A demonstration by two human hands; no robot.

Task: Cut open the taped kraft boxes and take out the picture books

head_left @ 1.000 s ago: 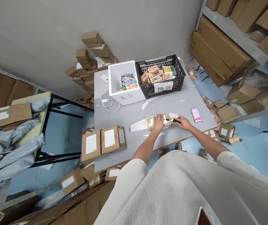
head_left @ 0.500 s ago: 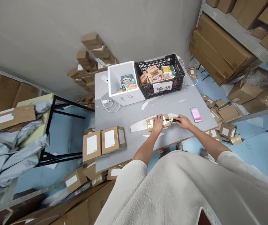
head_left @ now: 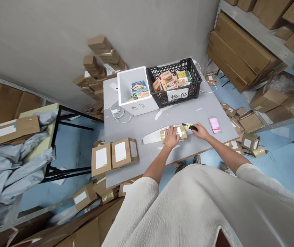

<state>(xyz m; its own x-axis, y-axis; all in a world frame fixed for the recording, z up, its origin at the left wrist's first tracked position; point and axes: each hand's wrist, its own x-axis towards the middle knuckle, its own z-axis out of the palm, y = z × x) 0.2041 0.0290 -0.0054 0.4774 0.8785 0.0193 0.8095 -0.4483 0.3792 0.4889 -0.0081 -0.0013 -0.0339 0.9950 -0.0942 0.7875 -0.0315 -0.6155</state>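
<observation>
A small taped cardboard box (head_left: 182, 133) with a white label lies on a strip of white material (head_left: 152, 137) on the grey table. Across the box's top rests my left hand (head_left: 171, 136), its fingers stretched out and pressing on it. My right hand (head_left: 201, 131) is closed around the black-and-yellow handle of a utility knife (head_left: 191, 127). The blade is out and points left, just above the box's far right edge and apart from it.
A white foam box (head_left: 139, 106) and a black crate (head_left: 195, 90), both with books, stand at the table's back. Two cardboard boxes (head_left: 116, 161) sit at the left edge. A pink blurred item (head_left: 215, 125) lies to the right, a white cable (head_left: 122, 118) at left.
The knife has lifted off the box's top and swung up and away toward its far side. My left hand has slid slightly left on the box, with fingers more spread.
</observation>
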